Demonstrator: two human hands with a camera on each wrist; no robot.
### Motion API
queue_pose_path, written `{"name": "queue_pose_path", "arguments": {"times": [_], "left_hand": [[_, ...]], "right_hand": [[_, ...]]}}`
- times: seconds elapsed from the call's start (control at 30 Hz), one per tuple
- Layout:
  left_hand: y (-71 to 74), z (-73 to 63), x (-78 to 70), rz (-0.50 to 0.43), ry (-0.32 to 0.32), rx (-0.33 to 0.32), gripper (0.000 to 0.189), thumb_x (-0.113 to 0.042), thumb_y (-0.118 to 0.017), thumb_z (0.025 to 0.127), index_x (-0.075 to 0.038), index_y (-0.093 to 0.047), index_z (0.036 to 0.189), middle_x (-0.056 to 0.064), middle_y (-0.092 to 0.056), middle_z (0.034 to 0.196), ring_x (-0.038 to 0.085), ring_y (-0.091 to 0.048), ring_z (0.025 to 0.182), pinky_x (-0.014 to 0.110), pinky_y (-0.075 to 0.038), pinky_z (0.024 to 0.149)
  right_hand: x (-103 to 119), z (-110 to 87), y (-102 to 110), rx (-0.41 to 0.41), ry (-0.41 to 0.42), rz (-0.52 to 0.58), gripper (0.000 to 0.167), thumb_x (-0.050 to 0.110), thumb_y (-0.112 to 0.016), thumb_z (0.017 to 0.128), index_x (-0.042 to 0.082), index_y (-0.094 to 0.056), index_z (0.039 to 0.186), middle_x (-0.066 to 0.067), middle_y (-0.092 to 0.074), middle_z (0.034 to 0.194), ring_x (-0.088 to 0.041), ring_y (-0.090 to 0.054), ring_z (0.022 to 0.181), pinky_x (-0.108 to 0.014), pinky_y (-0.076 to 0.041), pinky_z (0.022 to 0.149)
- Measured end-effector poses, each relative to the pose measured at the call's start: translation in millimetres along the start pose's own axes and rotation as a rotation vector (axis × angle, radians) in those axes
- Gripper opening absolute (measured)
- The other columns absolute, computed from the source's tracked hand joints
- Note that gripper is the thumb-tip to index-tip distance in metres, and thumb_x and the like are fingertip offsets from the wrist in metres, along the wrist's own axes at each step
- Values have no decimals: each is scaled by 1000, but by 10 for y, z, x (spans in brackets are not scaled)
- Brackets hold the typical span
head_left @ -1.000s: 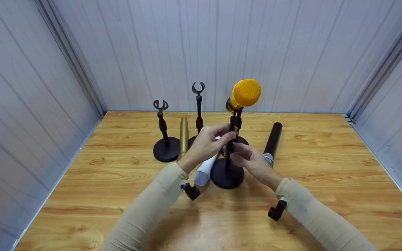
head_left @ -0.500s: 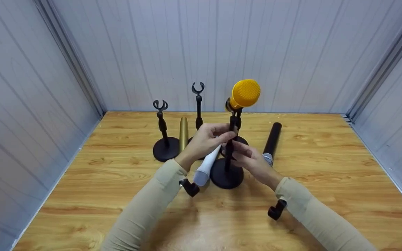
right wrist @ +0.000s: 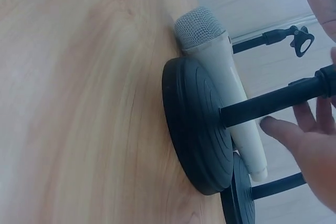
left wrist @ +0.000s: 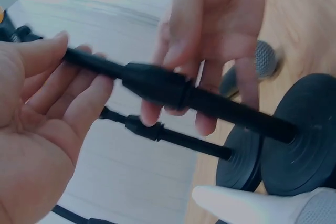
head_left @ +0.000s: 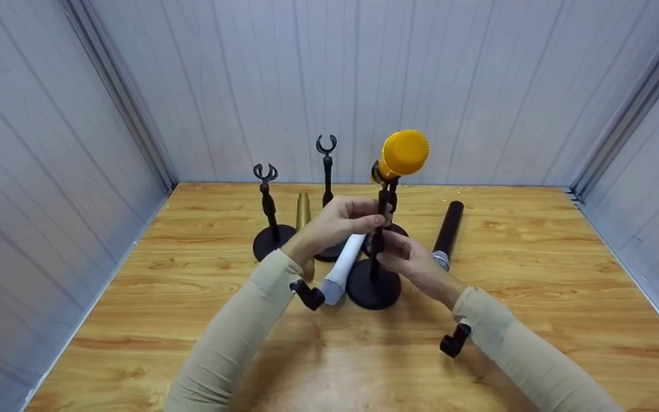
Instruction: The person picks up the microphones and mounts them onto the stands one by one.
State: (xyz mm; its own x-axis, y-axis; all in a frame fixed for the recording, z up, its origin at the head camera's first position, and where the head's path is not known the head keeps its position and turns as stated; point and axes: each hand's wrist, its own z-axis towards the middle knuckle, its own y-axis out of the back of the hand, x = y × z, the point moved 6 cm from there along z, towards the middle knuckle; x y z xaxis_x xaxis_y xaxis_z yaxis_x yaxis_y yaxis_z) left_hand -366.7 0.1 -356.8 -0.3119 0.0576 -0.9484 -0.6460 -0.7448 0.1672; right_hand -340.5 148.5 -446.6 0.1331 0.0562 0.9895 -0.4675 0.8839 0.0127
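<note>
A black microphone stand (head_left: 373,289) stands upright on its round base, and a yellow microphone (head_left: 405,152) rests in the clip at its top. My left hand (head_left: 338,222) pinches the stand's upper pole between thumb and fingers. Lower down, my right hand (head_left: 416,264) holds the stand around its thicker collar (left wrist: 157,83), thumb on one side and fingers behind it. Beside the base lies a white microphone (head_left: 345,264), its mesh head toward me. In the right wrist view the white microphone (right wrist: 231,82) lies right behind the base (right wrist: 191,129).
Left of the hands are two more black stands, a shorter one (head_left: 272,243) and a taller one (head_left: 328,174), with bare clips. Another stand is partly hidden behind the held one. A gold microphone (head_left: 303,212) and a black microphone (head_left: 449,229) lie on the wooden table (head_left: 512,257).
My left hand and forearm have shifted slightly up, the hand still at the upper pole. The right hand stays at the collar, and the stand with the yellow microphone keeps its place.
</note>
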Motion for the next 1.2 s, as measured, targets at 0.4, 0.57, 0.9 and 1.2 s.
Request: {"name": "queue_pose_path", "arguments": {"times": [0.4, 0.57, 0.9, 1.2], "left_hand": [[-23, 31, -52, 8, 23, 101, 25, -13, -62, 103, 1, -66, 123, 19, -68, 118, 35, -65, 113, 42, -54, 97], [-43, 39, -60, -4, 16, 128, 27, -12, -61, 103, 7, -63, 123, 28, -64, 121, 36, -64, 115, 43, -52, 99], [-58, 18, -38, 21, 10, 100, 29, -15, -58, 105, 5, -61, 125, 25, -64, 122, 37, -64, 112, 46, -54, 95], [-54, -9, -23, 50, 20, 80, 28, -19, -58, 105, -2, -62, 127, 16, -62, 125, 34, -64, 110, 44, -55, 93]], "right_hand": [[40, 3, 30, 25, -3, 37, 48, 12, -62, 103, 3, -47, 147, -17, -55, 141, -41, -47, 135, -50, -46, 105], [49, 24, 39, -32, -56, -7, 48, 13, -69, 99, 1, -51, 142, -16, -59, 130, -38, -56, 124, -51, -51, 99], [76, 6, -13, 57, 17, 74, 50, 13, -55, 106, -2, -39, 151, -23, -48, 146, -39, -46, 137, -58, -45, 103], [22, 33, -29, 24, 44, 86, 42, 12, -57, 105, 4, -48, 145, -17, -57, 133, -41, -50, 131, -57, -48, 99]]}}
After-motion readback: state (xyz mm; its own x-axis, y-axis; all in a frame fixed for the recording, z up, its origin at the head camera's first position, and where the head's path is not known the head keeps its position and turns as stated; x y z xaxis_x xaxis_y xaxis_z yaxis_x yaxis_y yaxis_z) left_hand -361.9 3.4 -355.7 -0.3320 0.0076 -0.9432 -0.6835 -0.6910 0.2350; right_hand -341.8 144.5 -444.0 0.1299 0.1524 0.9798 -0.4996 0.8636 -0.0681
